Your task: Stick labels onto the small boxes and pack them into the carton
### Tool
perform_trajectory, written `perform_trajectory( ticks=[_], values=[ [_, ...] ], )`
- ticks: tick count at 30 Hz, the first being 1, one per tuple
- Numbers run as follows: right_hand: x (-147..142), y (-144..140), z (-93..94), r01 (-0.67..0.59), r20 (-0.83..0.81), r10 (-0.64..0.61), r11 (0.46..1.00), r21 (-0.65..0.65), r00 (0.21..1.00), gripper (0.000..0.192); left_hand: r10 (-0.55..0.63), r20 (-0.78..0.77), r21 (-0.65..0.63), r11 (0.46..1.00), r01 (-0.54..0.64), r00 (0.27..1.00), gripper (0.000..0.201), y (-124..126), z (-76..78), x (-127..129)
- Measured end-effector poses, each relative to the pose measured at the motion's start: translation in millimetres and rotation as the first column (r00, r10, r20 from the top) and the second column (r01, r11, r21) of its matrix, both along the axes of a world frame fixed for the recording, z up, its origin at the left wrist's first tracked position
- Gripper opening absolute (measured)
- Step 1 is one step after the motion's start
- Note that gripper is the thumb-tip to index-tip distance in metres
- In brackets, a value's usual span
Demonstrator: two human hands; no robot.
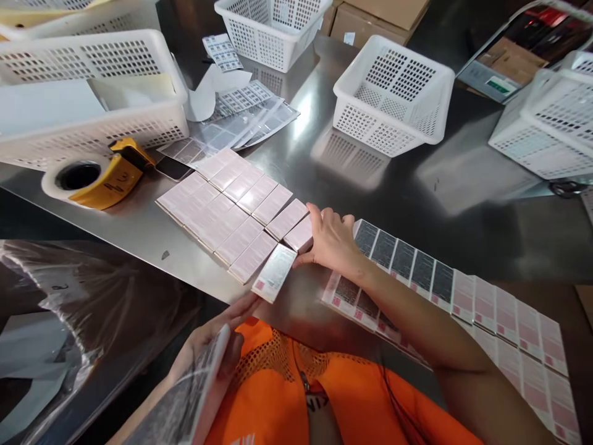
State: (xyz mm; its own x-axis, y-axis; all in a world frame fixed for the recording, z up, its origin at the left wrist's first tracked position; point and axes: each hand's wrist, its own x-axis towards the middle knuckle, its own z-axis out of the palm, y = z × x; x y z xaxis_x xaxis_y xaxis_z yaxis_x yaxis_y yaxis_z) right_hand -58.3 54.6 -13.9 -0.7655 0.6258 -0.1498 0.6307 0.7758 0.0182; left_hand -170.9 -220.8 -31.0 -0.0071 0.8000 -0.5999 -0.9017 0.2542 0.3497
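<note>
- Pinching a pale pink box (298, 235), the right hand (334, 241) sets thumb and fingers on opposite sides, at the end of the pink box rows (217, 213) on the metal table (296, 164).
- Left hand (204, 337) curls its fingers around a glossy sheet (185, 402); fingertip contact with the silver-topped box (276, 272) is unclear.
- Silver-topped box lies beside the rows.

Right fingers (315, 219) on pink box (298, 235), boxes (204, 205) in rows, white baskets (384, 118)
</note>
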Motion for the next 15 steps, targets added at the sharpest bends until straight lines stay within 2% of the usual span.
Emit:
perform_trajectory(
  ticks=[4, 7, 9, 12, 15],
  values=[
    [-2, 3, 4.8, 0.012, 0.050, -0.011, 1.000, -0.021, 0.999, 0.132, -0.029, 0.066, 0.017, 0.999, 0.028, 0.997, 0.043, 10, 15.8, 1],
    [-3, 0, 4.0, 0.009, 0.043, -0.009, 1.000, 0.002, 0.999, 0.131, 0.060, 0.019, -0.085, 0.995, -0.058, 0.998, 0.045, 12, 6.3, -5],
    [-3, -3, 1.2, -0.020, -0.030, 0.022, 0.997, 0.069, 0.999, 0.130, 0.102, -0.013, -0.177, 0.979, -0.103, 0.995, 0.045, 12, -4.9, -8],
    [0, -7, -2.8, -0.144, -0.168, 0.169, 0.978, 0.150, 0.971, 0.121, 0.101, -0.034, -0.197, 0.975, -0.106, 0.994, 0.047, 11, -12.4, -6],
    [1, -9, -4.9, -0.334, -0.240, 0.359, 0.932, 0.138, 0.902, 0.089, 0.086, -0.007, -0.110, 0.990, -0.086, 0.996, 0.045, 13, -4.9, -3]
  ],
)
